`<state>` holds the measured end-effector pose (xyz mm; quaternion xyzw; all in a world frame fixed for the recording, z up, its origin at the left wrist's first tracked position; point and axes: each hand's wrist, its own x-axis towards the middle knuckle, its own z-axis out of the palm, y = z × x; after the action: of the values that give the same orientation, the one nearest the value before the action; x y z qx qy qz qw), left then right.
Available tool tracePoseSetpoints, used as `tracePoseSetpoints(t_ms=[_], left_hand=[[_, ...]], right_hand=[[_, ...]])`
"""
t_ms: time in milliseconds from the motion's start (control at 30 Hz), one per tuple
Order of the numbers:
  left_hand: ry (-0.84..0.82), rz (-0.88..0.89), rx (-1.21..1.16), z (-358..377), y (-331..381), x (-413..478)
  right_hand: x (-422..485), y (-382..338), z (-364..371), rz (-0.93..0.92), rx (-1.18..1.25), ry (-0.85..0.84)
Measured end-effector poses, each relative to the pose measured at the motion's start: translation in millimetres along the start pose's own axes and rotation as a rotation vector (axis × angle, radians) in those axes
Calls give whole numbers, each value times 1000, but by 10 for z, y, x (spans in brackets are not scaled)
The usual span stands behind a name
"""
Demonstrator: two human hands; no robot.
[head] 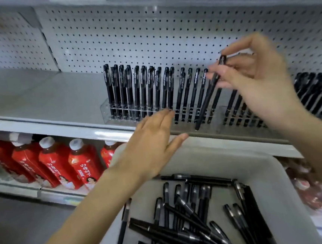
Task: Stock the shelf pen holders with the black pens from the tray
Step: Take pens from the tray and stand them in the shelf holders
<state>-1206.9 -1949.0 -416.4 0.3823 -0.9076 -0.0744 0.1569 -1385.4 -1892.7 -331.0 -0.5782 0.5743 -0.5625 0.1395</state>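
One black pen (pixel 205 106) is pinched in the right hand (pixel 253 74), thumb and fingertips closed on its upper barrel just below the cap. The pen slants down and to the left, and its lower tip hangs in front of the right end of the clear pen holder (pixel 114 106), near the shelf's front edge. I cannot tell whether the tip touches the holder.

The left hand (pixel 152 140) is flat and relaxed with straight fingers, holding nothing. It sits palm down, lower and to the left of the right hand. Its fingertips reach the holder's front wall, and its thumb lies over the tray's far rim.

A row of pens (pixel 143 88) stands upright in the holder, caps up, filling it from its left end to where the held pen hangs. Their barrels carry white print too small to read. A second holder (pixel 231 113), blurred, stands just to the right behind the right wrist, also full of black pens. Both holders rest on the grey shelf (pixel 37 97) against the white pegboard (pixel 129 37).

Below the shelf edge, the grey tray (pixel 273 170) holds many loose pens (pixel 186 222) lying crisscrossed.

On the lower shelf at the left, red bottles (pixel 80 164) with white caps lean in a row. Their labels show white characters and a printed figure, but the lettering is not clear enough to read with certainty.
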Motion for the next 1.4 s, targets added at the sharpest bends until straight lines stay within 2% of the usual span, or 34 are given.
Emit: tracePoseSetpoints(t_ms=[167, 400, 600, 833, 1000, 1167, 1400], left_hand=[[-16, 38, 142, 164, -66, 171], [-3, 80, 66, 285, -200, 149], [26, 85, -22, 318, -234, 133], [52, 90, -33, 356, -240, 140], [63, 94, -51, 371, -243, 142], [62, 92, -53, 380, -252, 142], [-16, 63, -23, 192, -210, 111]], right_hand=[[267, 184, 136, -45, 4, 191], [347, 407, 288, -93, -61, 243], [405, 532, 356, -36, -167, 155], [461, 549, 395, -79, -312, 145], [554, 548, 398, -17, -383, 42], [492, 612, 429, -102, -478, 61], [388, 485, 345, -47, -401, 50]])
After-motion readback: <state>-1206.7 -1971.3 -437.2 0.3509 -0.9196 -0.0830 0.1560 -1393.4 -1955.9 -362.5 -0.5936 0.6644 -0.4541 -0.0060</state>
